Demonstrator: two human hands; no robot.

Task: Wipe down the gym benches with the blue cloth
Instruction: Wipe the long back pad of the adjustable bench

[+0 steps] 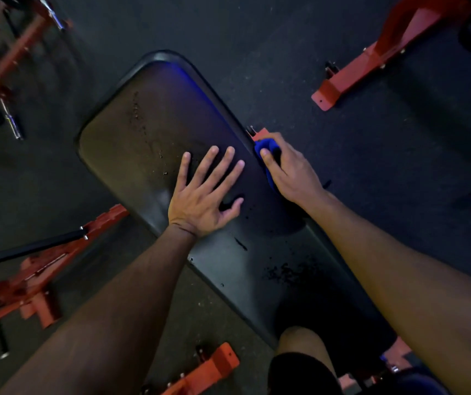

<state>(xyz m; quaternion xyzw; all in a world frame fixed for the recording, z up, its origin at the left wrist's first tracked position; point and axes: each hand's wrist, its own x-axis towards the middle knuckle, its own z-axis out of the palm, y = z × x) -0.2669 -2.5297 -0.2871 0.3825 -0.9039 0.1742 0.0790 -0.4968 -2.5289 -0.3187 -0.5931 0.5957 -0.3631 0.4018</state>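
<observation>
Left hand [204, 195] flat on the black bench pad [143, 143], fingers spread, gripping nothing. Right hand [288, 169] clenched around the blue cloth [268, 163] – pressed on the pad's edge at 3 o'clock. Dark droplets on the pad at 5 – red frame foot [340, 86] at 1 o'clock, well apart

The left hand [204, 195] lies flat on the bench [143, 143]. The right hand [291, 169] presses the cloth [265, 155] against the bench's right edge.
</observation>
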